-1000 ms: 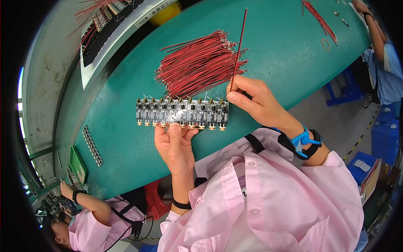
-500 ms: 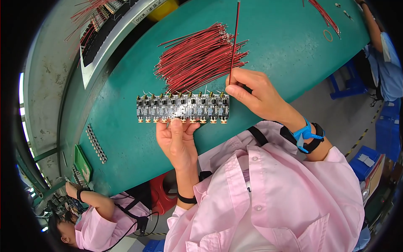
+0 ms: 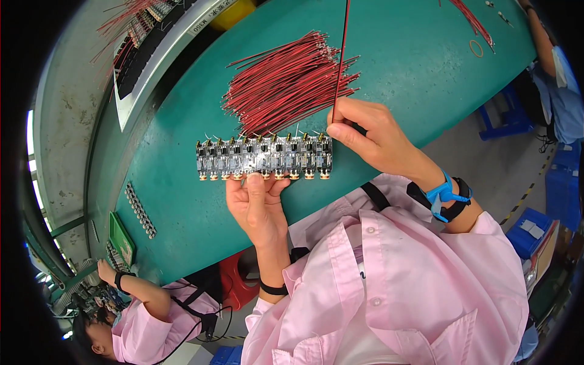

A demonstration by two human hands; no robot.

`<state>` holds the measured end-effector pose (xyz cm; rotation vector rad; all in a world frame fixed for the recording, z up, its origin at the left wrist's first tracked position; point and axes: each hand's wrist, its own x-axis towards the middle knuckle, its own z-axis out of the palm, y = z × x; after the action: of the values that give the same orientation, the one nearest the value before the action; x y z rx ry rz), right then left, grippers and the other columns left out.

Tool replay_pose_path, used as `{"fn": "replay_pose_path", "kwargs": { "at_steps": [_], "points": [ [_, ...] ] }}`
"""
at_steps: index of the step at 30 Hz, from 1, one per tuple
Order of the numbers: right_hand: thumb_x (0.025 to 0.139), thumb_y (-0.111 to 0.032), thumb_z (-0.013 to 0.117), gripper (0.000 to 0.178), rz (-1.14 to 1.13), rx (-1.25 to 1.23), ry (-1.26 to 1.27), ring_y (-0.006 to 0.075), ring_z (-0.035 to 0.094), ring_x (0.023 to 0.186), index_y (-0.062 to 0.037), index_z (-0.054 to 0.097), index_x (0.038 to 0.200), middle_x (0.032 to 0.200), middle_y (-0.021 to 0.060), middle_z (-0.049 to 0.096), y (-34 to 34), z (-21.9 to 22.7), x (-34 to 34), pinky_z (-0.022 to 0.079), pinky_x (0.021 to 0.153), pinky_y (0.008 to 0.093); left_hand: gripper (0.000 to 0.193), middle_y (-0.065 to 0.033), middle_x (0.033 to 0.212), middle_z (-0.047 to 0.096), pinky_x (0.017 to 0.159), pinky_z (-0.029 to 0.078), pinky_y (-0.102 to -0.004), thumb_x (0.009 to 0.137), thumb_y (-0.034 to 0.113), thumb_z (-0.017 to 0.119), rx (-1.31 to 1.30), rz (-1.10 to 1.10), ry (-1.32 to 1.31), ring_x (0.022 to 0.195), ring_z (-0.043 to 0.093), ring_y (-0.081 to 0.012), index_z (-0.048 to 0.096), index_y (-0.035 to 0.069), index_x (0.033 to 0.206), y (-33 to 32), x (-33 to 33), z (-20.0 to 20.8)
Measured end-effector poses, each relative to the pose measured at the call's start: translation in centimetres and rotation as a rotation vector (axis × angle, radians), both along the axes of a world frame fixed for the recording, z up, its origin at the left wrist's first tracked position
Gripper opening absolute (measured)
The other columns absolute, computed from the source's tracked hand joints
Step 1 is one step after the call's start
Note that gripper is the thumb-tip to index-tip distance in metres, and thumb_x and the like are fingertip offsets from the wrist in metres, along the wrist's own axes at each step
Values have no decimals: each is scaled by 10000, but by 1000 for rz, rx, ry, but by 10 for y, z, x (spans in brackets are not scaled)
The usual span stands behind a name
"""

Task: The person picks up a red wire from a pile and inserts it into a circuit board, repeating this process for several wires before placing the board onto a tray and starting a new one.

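A panel of joined small circuit boards (image 3: 264,158) rests in my left hand (image 3: 258,207), thumb on its near edge and fingers beneath. Dark and brass-coloured parts line the panel, with thin leads sticking up along its far edge. Between thumb and forefinger my right hand (image 3: 368,134) pinches red and black wire (image 3: 343,58), which points away from me; I cannot tell how many strands it has. This hand is beside the panel's right end. Just beyond the panel lies a big pile of red and black wires (image 3: 283,82).
A conveyor (image 3: 137,79) with wired boards runs along the left. Another board strip (image 3: 140,210) and a green tray (image 3: 121,237) lie on the green table (image 3: 194,225). More red wires (image 3: 471,24) and a rubber band (image 3: 476,48) are far right. A co-worker's arm (image 3: 137,286) reaches in lower left.
My hands, the panel and the wire hold nearly the same place. The co-worker's hand at lower left has shifted slightly.
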<state>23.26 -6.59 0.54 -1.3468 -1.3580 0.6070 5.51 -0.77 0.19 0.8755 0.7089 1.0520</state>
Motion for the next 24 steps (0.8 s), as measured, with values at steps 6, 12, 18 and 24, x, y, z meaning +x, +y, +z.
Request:
{"fn": "replay_pose_path", "kwargs": {
  "at_steps": [6,12,18,24],
  "points": [
    [754,-95,479,145,-14,30,-24,162,399,532,4,413,672,607,65,411,1,0,-2,326,494,267,176,-98,773,534,541,511,-252,787,73,470,-1,-1,3,657,568,-163,390,6,929,0,0,0],
    [745,-78,488,142,-37,50,-41,158,396,523,4,408,660,605,63,413,2,-2,-2,323,480,265,169,-94,761,533,539,511,-254,787,74,470,-1,8,6,652,568,-163,391,6,921,0,1,1],
    [735,-67,495,144,-59,38,-16,155,396,519,4,403,649,601,62,418,2,-3,-4,323,472,265,166,-86,744,528,537,513,-257,785,67,473,-5,11,5,649,568,-161,389,9,916,0,1,0],
    [730,-65,497,138,-68,43,-33,152,400,517,5,412,647,596,64,424,2,-2,-5,324,468,263,166,-82,739,525,533,514,-258,782,65,477,-8,16,18,645,566,-158,390,11,912,0,0,0]
  ]
}}
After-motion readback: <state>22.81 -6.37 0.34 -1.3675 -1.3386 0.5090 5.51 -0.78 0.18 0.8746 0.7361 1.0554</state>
